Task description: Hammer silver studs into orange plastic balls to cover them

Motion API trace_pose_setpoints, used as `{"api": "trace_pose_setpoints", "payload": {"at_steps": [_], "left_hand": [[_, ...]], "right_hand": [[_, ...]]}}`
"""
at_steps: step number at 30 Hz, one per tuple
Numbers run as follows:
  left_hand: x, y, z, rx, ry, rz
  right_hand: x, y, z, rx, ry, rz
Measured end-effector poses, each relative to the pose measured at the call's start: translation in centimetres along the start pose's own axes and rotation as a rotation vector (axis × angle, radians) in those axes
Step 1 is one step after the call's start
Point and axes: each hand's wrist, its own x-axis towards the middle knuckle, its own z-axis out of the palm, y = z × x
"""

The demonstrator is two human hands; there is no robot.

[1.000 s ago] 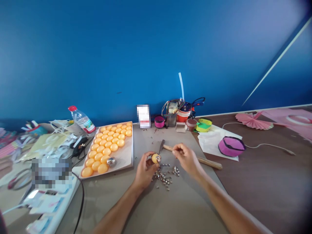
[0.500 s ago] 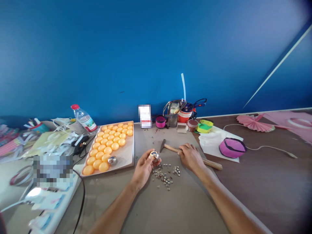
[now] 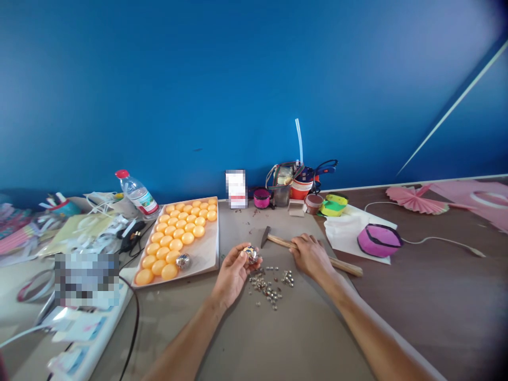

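Observation:
My left hand (image 3: 234, 270) is closed round a small ball (image 3: 251, 254) partly covered with shiny silver studs, held just above the brown table. Below it lies a loose scatter of silver studs (image 3: 270, 286). My right hand (image 3: 311, 255) rests on the wooden handle of a small hammer (image 3: 278, 241) that lies flat on the table, fingers curled over it. To the left, a tray (image 3: 206, 254) holds several orange balls (image 3: 174, 241) and one silver-studded ball (image 3: 183, 261).
A water bottle (image 3: 137, 194) stands behind the tray. Pots and cups (image 3: 296, 188) line the blue wall. A purple pouch (image 3: 379, 239) sits on white paper at right, with pink paper fans (image 3: 416, 198) beyond. Papers, cables and clutter (image 3: 79, 238) fill the left side.
My right hand dropped from a raised pinch onto the hammer handle. My left hand turned the ball so its studded side faces up.

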Motion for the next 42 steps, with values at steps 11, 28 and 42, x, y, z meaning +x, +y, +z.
{"api": "trace_pose_setpoints", "payload": {"at_steps": [11, 28, 42], "left_hand": [[0.0, 0.1, 0.0, 0.016, -0.001, 0.002], [1.0, 0.5, -1.4, -0.098, 0.168, 0.086], [1.2, 0.0, -1.4, -0.118, 0.177, 0.091]], "right_hand": [[0.1, 0.0, 0.0, -0.022, 0.018, -0.04], [-2.5, -2.8, -2.3, 0.45, 0.362, -0.481], [-2.6, -3.7, -2.2, 0.427, 0.35, -0.513]]}}
